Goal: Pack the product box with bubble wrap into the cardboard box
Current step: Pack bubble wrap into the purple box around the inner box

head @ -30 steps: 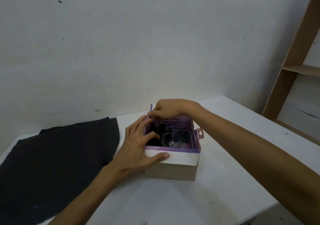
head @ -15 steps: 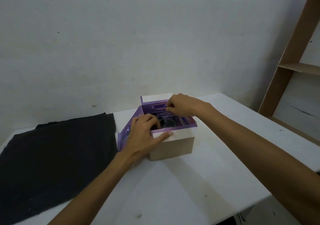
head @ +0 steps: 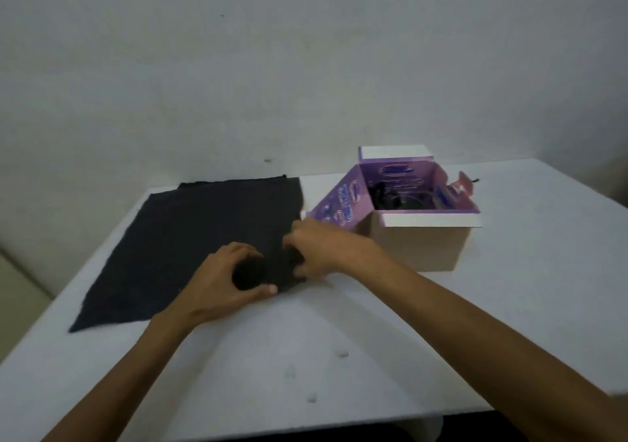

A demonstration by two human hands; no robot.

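Observation:
A black sheet point(head: 190, 237) lies flat on the left half of the white table point(head: 339, 356). My left hand point(head: 224, 282) and my right hand point(head: 323, 248) both pinch its near right corner, and the edge bunches up between the fingers. To the right stands the product box point(head: 418, 244), tan-sided with purple flaps folded open. A dark item with a clear round part point(head: 397, 198) sits inside it. Neither hand touches the box.
A plain wall rises behind the table. The table's front edge runs close to me at the bottom. A few small white specks point(head: 343, 353) lie on the tabletop in front of my arms.
Both hands left the open purple box and moved left onto the black sheet, gripping its near corner. My view swung left, so the box now sits at the right.

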